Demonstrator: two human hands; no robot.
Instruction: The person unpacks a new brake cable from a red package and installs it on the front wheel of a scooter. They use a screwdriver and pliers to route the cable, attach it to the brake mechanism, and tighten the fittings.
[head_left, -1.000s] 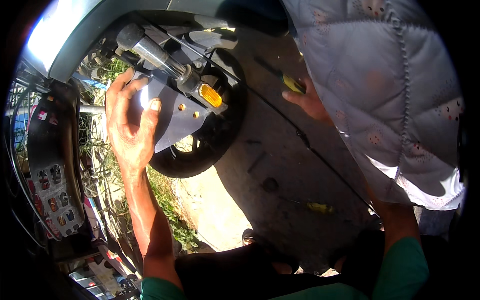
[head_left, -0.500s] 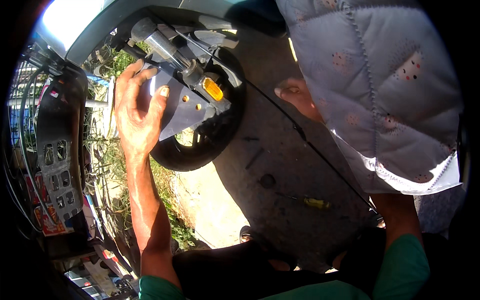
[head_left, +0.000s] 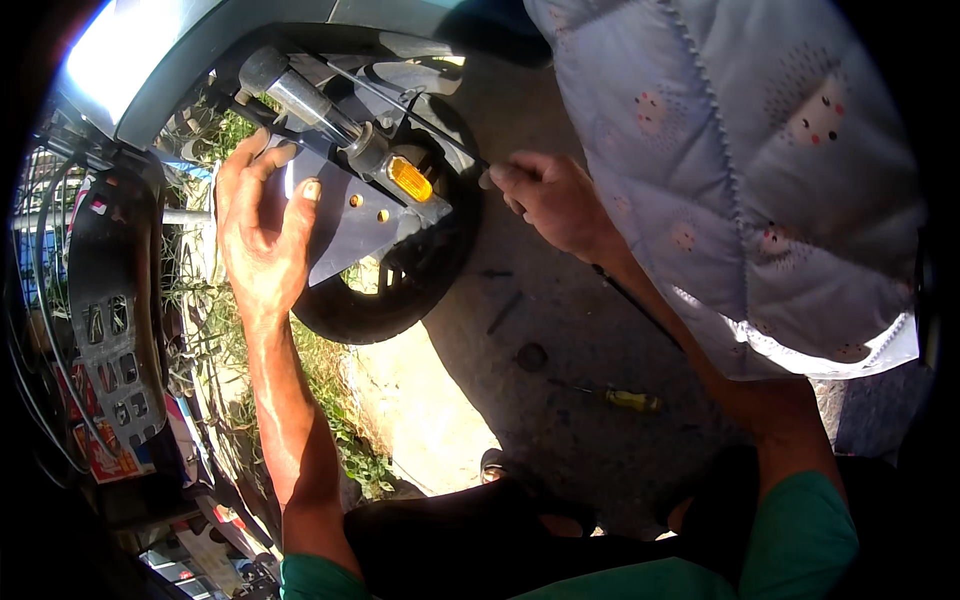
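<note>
My left hand (head_left: 262, 240) grips the edge of a grey fender (head_left: 338, 225) with two small holes. Its thumb lies on the near face, and the fingers curl over the far-left edge. Behind the fender is a black wheel (head_left: 375, 327), with a silver fork leg (head_left: 308, 104) and an orange reflector (head_left: 410, 180) beside it. My right hand (head_left: 555, 205) is closed around a thin black cable (head_left: 430, 125) just right of the wheel. That cable runs up toward the fork and reappears below my right wrist; its lower end is hidden by my forearm.
A pale quilted cover (head_left: 740, 170) hangs over my right arm. On the shaded ground lie a screwdriver (head_left: 630, 400) with a yellow handle, a round dark piece (head_left: 531, 357) and small dark bits. A black slotted panel (head_left: 115, 300) stands at left; pale bodywork (head_left: 200, 50) overhangs the wheel.
My right hand has come out from beside the quilted cover, moved up and left, and taken hold of the cable. My left hand keeps its grip on the fender.
</note>
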